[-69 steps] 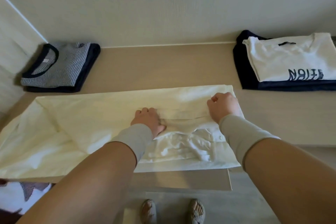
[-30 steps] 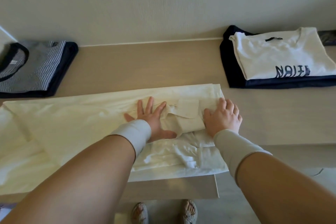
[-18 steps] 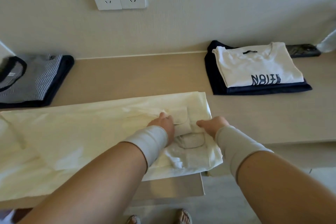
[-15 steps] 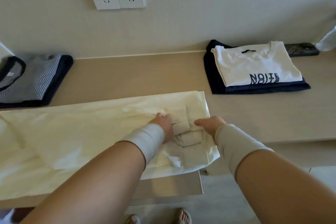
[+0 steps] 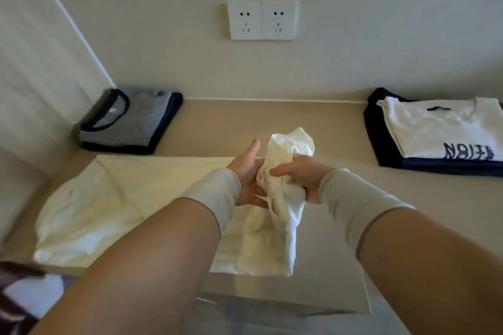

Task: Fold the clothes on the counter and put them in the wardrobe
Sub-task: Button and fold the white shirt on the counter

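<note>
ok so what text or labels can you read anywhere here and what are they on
Dark print on the folded white t-shirt, right of the counter: seen upside down and partly cut off, it looks like "NOITE", not read with confidence.
Small neck tag in the striped grey shirt: too small to read.
Wall sockets: no text visible.

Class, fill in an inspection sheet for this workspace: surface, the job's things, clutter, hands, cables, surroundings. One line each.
Surface: beige counter, set against the wall.
Job's things: cream garment spread flat, its right end bunched and lifted; striped grey stack back left; white printed T-shirt on navy stack back right.
Clutter: nothing seen.
Hands: right hand grips the bunched end; left hand holds it from the other side, thumb up.
Cables: nothing seen.
Surroundings: double wall socket, nothing plugged in; wardrobe not in view.
</note>
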### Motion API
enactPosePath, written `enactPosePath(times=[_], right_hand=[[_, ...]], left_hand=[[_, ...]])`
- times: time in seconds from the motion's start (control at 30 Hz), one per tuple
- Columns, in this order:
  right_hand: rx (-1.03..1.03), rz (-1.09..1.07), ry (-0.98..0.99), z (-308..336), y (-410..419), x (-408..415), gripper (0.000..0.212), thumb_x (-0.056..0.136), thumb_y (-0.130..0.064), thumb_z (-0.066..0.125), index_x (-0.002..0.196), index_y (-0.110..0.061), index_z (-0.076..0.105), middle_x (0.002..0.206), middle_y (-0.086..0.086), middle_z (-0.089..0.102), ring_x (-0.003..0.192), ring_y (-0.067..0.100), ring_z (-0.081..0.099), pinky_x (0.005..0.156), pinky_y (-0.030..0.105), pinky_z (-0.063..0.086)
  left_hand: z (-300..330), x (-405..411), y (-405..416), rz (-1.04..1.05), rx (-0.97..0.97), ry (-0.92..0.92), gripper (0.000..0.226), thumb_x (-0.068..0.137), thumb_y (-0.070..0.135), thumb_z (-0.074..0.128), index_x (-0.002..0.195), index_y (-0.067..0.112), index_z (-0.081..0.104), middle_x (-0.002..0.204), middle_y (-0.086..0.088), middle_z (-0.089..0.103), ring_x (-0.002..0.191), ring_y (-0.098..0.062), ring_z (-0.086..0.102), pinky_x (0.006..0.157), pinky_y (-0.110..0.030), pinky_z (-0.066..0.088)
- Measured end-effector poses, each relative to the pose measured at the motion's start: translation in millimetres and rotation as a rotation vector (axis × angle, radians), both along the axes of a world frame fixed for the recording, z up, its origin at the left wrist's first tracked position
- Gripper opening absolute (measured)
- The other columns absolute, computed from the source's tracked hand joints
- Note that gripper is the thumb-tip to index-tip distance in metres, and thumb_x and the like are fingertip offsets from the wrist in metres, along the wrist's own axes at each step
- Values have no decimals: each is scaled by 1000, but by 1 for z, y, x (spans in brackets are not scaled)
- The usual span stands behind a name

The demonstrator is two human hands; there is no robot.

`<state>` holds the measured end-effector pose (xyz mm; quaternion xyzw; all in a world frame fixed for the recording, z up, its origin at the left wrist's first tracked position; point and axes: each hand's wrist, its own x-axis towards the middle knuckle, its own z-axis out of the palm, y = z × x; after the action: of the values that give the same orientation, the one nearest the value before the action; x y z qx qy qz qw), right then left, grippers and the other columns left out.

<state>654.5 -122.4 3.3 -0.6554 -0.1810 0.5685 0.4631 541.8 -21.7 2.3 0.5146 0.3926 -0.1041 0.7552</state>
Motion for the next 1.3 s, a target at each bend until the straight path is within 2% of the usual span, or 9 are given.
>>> enactPosePath(times=[0.13,0.33,0.5,0.63,0.73,0.83,1.1,1.2,1.3], right_hand=[[68,158,2,20,84,-85,38,85,-8,67,122,-10,59,112,16,70,101,29,69,93,47,54],[-5,179,46,20,167,-191,27,93,-33,61,115,-18,58,104,8,63,77,27,66,80,36,51],[-320,-146,-554,-26,157,-184,28,96,-11,46,116,-2,64,108,14,66,97,32,64,82,36,50],[-549,-303,-795,-49,125,-170,35,92,-8,44,124,-9,58,124,13,60,117,32,55,89,31,41],[-590,-321,-859,-60,124,-169,45,91,-13,44,136,-19,47,136,9,47,128,30,40,102,36,34],[-574,-399,-843,-62,125,-172,54,90,-21,50,142,-22,38,142,7,37,134,30,30,105,43,33],[-623,-446,-642,-78,114,-155,51,91,-24,51,135,-1,37,130,19,54,119,38,51,90,36,41],[-599,-330,-586,-73,111,-151,41,91,-24,55,124,0,53,109,15,64,102,35,60,69,29,40],[-582,-201,-574,-68,110,-152,38,95,-17,52,132,-9,51,128,10,60,116,30,59,70,29,43]], left_hand=[[9,-92,73,206,-72,-75,92,84,83,14,131,16,57,120,-15,66,111,-36,62,100,-49,45],[-18,-209,172,529,62,70,92,75,87,34,119,15,68,112,-17,70,109,-38,63,97,-48,46],[-56,-230,185,366,150,275,122,32,93,64,129,18,60,122,-10,65,111,-34,60,102,-49,43],[-72,-218,179,139,456,343,108,57,73,73,140,10,45,137,-6,53,123,-31,52,106,-42,39],[-68,-214,174,173,589,252,50,79,33,72,118,4,60,117,-11,64,107,-32,60,91,-37,48],[-56,-223,179,332,547,114,28,71,22,70,94,6,68,96,-13,69,94,-33,65,84,-41,53],[-53,-233,188,12,853,704,42,92,28,59,123,1,51,124,-16,55,109,-34,54,80,-36,41],[-53,-223,174,194,1359,559,47,85,20,57,130,13,45,142,-9,39,128,-31,39,95,-43,37],[-55,-199,150,-43,1616,232,51,80,28,46,130,20,48,153,-3,28,142,-24,19,109,-51,18]])
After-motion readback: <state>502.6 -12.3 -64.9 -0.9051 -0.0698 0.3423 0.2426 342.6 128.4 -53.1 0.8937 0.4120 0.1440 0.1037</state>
